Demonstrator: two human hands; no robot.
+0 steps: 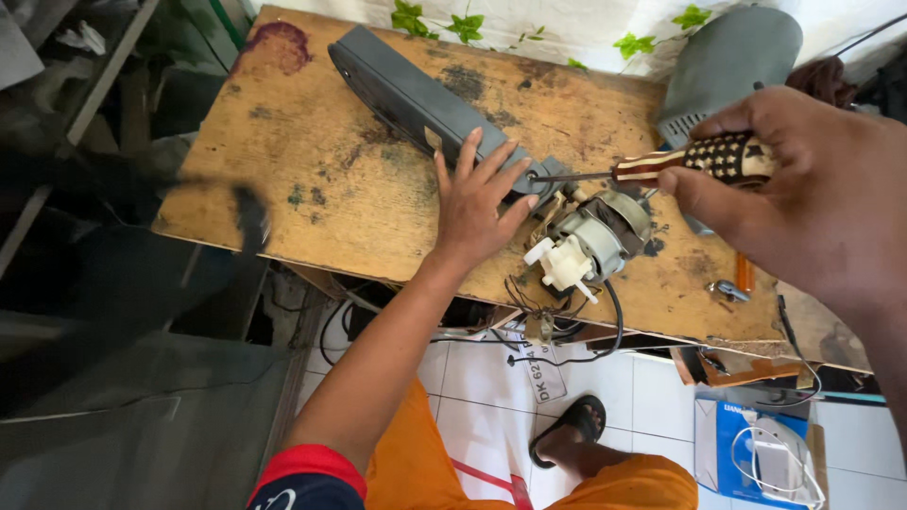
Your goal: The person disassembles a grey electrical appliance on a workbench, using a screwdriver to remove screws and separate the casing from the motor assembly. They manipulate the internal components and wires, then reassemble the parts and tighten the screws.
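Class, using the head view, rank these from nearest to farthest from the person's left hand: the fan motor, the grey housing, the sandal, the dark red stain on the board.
1. Grey housing: under the left hand, touching it.
2. Fan motor: just right of the hand, at the board's near edge.
3. Sandal and dark red stain: too close to call; the sandal is on the floor below, the stain at the board's far left corner.

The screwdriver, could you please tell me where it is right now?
In the head view, the screwdriver is held in the right hand, its tip at the grey housing beside the left hand.
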